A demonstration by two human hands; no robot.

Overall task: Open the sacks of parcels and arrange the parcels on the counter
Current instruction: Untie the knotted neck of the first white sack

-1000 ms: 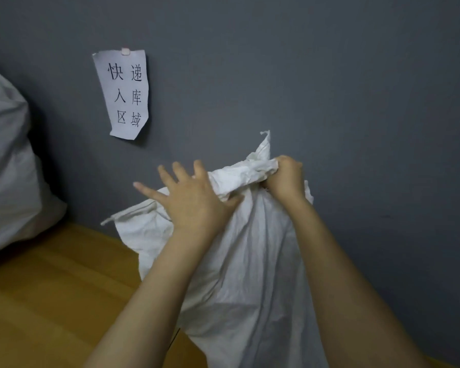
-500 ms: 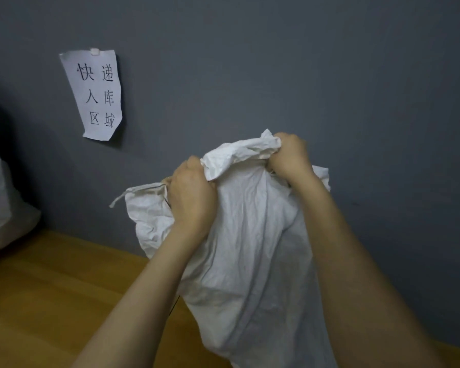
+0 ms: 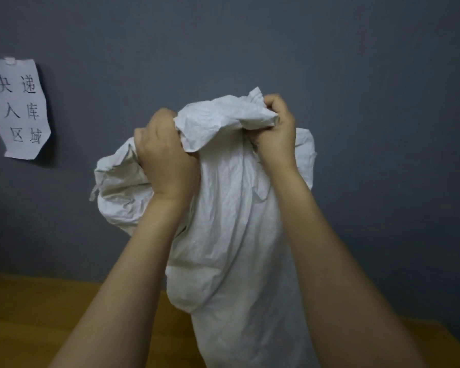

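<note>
1. Sack (image 3: 237,235) fills the centre of the frame, rising above the wooden counter (image 3: 37,314), its mouth bunched at the top.
2. Left hand (image 3: 165,158), spread flat on the cloth a second ago, now clenches a fistful of the rim; right hand (image 3: 275,131) stays fisted on the bunched neck.
3. With both grips set, pulling the mouth apart looks next; no parcels show yet.
</note>
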